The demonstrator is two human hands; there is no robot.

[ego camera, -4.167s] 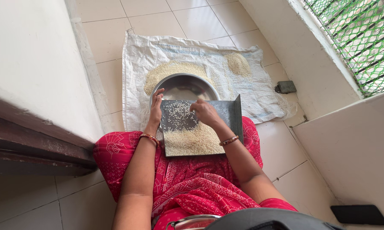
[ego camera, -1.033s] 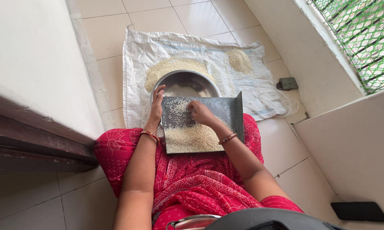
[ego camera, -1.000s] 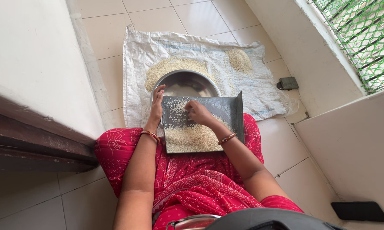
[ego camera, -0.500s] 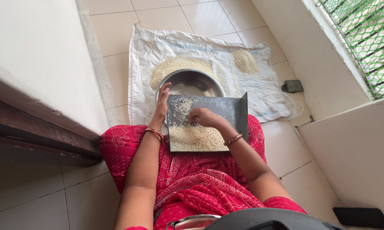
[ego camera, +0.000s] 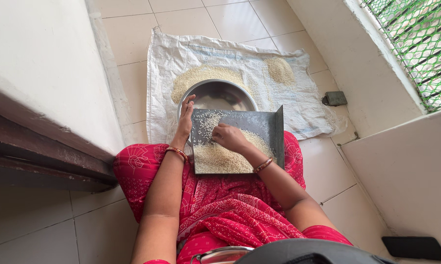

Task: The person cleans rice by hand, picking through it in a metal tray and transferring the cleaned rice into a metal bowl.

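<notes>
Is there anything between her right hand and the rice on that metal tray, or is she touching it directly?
Nothing visible stands in the way. The right hand rests directly on the rice heaped in the flat metal tray on her lap, fingers down among the grains. The left hand lies along the tray's left edge, beside the steel bowl, clear of the heap.

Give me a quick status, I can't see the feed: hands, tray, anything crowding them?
Left hand flat against the metal tray edge. Right hand fingers down in the rice, grip unclear. Steel bowl just beyond tray, on the white sack.
</notes>
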